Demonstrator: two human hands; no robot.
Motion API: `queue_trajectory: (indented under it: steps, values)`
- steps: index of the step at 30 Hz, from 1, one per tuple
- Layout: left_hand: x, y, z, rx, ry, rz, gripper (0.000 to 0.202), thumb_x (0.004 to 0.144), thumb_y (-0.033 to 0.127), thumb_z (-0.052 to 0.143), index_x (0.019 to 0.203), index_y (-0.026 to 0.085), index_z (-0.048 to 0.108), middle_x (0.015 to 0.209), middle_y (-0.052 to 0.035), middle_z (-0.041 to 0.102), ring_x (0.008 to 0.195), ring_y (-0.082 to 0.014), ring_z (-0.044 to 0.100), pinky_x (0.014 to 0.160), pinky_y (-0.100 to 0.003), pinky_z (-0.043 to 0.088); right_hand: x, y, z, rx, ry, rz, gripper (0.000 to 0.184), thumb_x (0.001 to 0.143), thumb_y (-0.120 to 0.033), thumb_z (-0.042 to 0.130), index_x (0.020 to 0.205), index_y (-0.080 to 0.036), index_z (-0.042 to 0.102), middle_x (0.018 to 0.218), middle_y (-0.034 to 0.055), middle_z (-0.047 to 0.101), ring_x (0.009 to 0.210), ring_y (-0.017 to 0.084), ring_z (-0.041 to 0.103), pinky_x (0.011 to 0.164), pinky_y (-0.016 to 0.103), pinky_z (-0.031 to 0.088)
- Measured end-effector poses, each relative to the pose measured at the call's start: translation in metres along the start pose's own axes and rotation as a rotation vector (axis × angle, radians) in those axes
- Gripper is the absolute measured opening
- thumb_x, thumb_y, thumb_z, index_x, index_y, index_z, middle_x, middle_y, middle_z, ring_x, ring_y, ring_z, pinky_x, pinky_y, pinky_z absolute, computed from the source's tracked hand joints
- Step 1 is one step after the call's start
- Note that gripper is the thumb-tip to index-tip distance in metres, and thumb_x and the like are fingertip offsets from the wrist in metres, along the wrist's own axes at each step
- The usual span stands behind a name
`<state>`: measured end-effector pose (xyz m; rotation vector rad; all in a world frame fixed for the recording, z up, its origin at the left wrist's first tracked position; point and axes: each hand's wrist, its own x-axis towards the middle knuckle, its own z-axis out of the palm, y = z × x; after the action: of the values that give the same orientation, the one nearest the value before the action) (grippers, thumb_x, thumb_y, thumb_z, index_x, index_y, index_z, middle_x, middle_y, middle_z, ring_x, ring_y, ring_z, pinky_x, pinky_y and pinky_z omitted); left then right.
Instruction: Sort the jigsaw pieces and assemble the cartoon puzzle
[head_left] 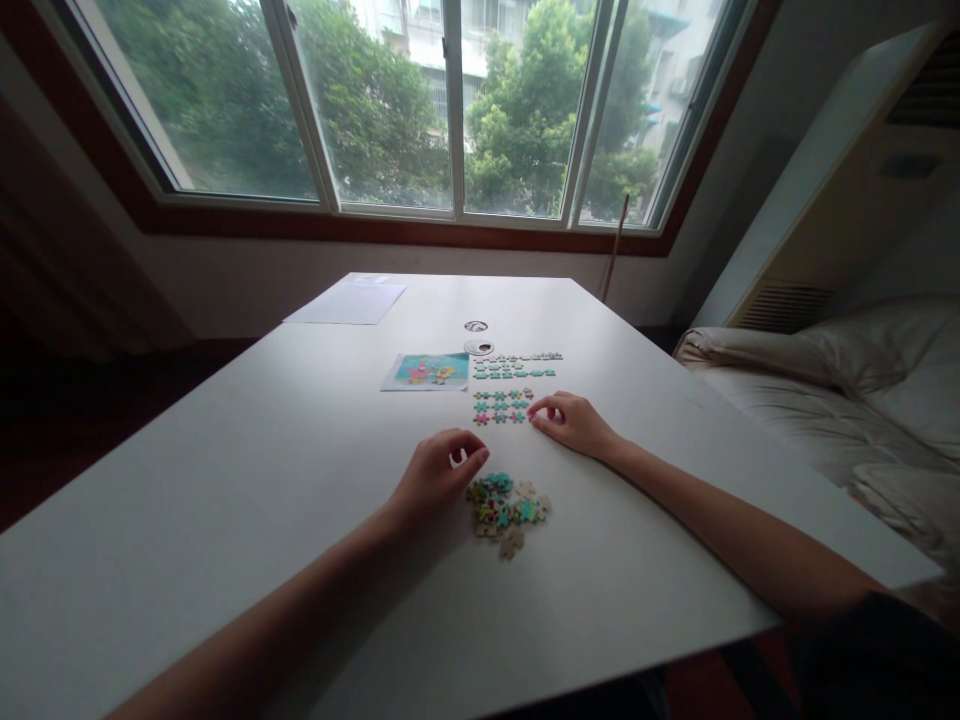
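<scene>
A loose pile of jigsaw pieces (506, 508) lies on the white table (225, 480) in front of me. My left hand (439, 475) rests just left of the pile, fingers curled in a pinch that touches its edge. Whether it holds a piece is unclear. My right hand (574, 422) sits farther back, fingertips pinched at the right end of a group of sorted pieces (501, 407) laid in rows. More rows of pieces (516, 366) lie beyond. A colourful reference picture (427, 371) lies left of those rows.
A small round object (478, 347) and a round hole (475, 326) sit behind the picture. A sheet of paper (349, 301) lies at the far left of the table. A bed with pale bedding (840, 390) stands right of the table. Windows fill the far wall.
</scene>
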<state>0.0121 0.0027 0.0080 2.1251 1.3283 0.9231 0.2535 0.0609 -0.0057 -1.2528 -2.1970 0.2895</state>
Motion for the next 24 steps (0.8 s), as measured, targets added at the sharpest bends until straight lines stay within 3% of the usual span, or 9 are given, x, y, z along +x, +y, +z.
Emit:
queue_trajectory:
  steps: [5,13,24]
  values:
    - [-0.001,0.000,-0.001,0.008,0.012,0.012,0.019,0.078,0.029,0.051,0.072,0.016,0.064,0.065,0.0001,0.059,0.059,-0.0125,0.047,0.056,-0.023,0.036,-0.002,-0.004,-0.005,0.081,-0.046,-0.064,0.018,0.078,-0.028,0.058,0.089,-0.017,0.066,0.073,0.0016,0.056,0.058,0.009,0.047,0.059,0.022,0.040]
    - [0.000,0.001,-0.003,0.013,0.016,0.039,0.017,0.077,0.027,0.052,0.070,0.016,0.063,0.065,-0.0004,0.059,0.061,-0.0134,0.050,0.059,-0.024,0.038,-0.017,-0.048,-0.031,0.237,-0.526,-0.393,0.029,0.073,-0.038,0.065,0.090,-0.015,0.065,0.077,0.0029,0.056,0.069,0.010,0.053,0.062,0.020,0.042]
    - [0.000,0.002,-0.003,0.010,0.012,0.079,0.016,0.078,0.025,0.052,0.070,0.016,0.062,0.065,-0.0005,0.059,0.062,-0.0136,0.051,0.060,-0.025,0.038,-0.021,-0.054,-0.025,0.263,-0.644,-0.349,0.033,0.070,-0.037,0.068,0.097,-0.018,0.064,0.082,0.0018,0.056,0.067,0.009,0.051,0.063,0.020,0.042]
